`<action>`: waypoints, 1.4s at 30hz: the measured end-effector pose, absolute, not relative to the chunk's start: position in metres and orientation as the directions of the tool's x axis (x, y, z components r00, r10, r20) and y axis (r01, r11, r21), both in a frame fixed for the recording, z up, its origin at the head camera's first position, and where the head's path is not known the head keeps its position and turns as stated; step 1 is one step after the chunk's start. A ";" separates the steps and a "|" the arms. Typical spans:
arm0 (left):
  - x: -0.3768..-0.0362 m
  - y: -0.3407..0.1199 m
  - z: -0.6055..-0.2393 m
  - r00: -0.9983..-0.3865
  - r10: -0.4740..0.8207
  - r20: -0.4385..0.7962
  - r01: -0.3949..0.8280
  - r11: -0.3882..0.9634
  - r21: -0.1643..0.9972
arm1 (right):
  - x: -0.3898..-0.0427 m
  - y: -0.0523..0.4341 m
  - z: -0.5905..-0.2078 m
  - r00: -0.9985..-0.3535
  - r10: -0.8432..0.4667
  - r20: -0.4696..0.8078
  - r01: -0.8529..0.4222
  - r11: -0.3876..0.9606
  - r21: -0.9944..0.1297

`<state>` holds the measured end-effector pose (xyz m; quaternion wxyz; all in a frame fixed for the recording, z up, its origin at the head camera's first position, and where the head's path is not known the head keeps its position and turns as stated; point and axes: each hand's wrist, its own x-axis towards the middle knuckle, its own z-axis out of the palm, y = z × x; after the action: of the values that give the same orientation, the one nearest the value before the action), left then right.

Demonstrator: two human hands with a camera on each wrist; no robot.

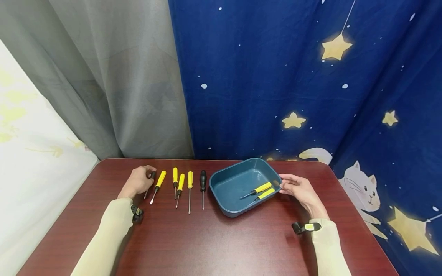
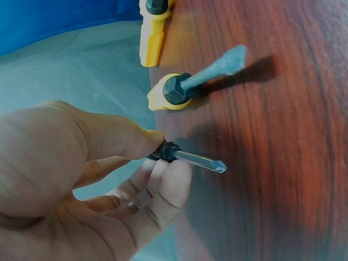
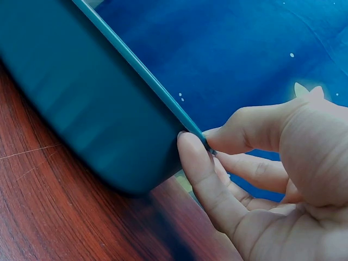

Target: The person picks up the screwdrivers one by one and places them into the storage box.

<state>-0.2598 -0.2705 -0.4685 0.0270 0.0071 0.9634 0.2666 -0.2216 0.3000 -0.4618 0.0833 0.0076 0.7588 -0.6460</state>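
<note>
At the left of the row, my left hand (image 1: pixel 137 182) pinches a black-handled screwdriver (image 2: pixel 197 160) between thumb and fingers. In the left wrist view its metal shank points away from the hand, and most of the handle is hidden by the fingers. Right beside it lies a yellow-handled screwdriver (image 1: pixel 160 179) with a flat tip. My right hand (image 1: pixel 302 191) grips the right end of a dark blue plastic box (image 1: pixel 221 208), thumb and fingertips pinching its rim (image 3: pixel 157 99). Inside the box, two yellow-handled screwdrivers (image 1: pixel 263 187) lie near its right end.
More screwdrivers lie between the left hand and the box: several with yellow handles (image 1: pixel 190 180) and one with a black handle (image 1: pixel 203 178). The dark red wooden table (image 1: pixel 207 245) ends at a grey curtain (image 1: pixel 148 96) and a blue star-patterned curtain (image 1: pixel 248 96).
</note>
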 end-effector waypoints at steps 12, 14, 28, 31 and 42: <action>-0.257 -0.259 -0.456 -0.997 0.069 0.032 0.076 0.847 0.526 | -0.222 0.301 -0.462 -0.984 -0.106 -0.140 0.124 0.150 -0.981; -0.255 -0.256 -0.454 -0.996 0.075 0.041 0.085 0.844 0.529 | -0.222 0.301 -0.462 -0.985 -0.108 -0.137 0.121 0.146 -0.982; -0.252 -0.227 -0.445 -0.979 0.142 0.144 0.198 0.815 0.544 | -0.222 0.301 -0.463 -0.984 -0.094 -0.152 0.135 0.169 -0.976; -0.253 -0.220 -0.444 -0.979 0.153 0.135 0.203 0.813 0.546 | -0.223 0.300 -0.463 -0.984 -0.080 -0.161 0.145 0.177 -0.973; -0.252 -0.197 -0.435 -0.971 0.200 0.134 0.240 0.801 0.548 | -0.223 0.300 -0.461 -0.984 -0.094 -0.149 0.132 0.164 -0.978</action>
<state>-0.2517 -0.1966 -0.4352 -0.0348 0.1160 0.9484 0.2931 -0.2225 0.2996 -0.4613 0.0875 0.0123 0.7578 -0.6465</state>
